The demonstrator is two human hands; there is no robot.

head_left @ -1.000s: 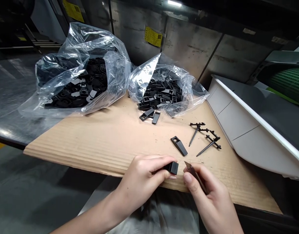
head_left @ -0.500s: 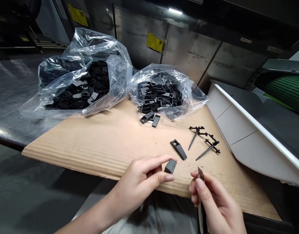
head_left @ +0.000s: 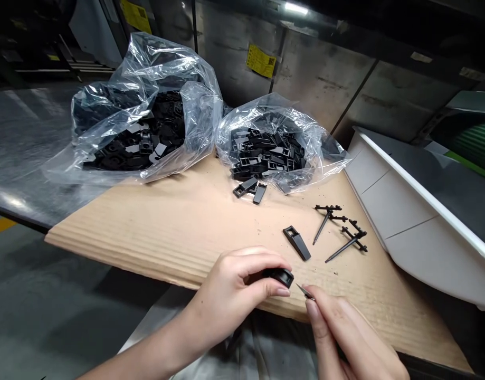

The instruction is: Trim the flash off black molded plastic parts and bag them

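My left hand (head_left: 236,290) is closed on a small black plastic part (head_left: 281,276), pinched between thumb and fingers just above the near edge of the cardboard sheet (head_left: 155,232). My right hand (head_left: 345,335) grips a thin blade (head_left: 303,291) whose tip points left at the part, almost touching it. Another black wedge-shaped part (head_left: 296,243) lies loose on the cardboard a little beyond my hands.
Two clear plastic bags hold many black parts: a large one (head_left: 143,116) at the back left and a smaller one (head_left: 272,145) in the middle, with two parts (head_left: 250,189) spilled in front. Black sprue pieces (head_left: 341,229) lie at the right. A white bin (head_left: 416,211) borders the right side.
My left hand has turned the black part and closed tighter round it. My right hand has brought the blade tip back down and left, close to the part.
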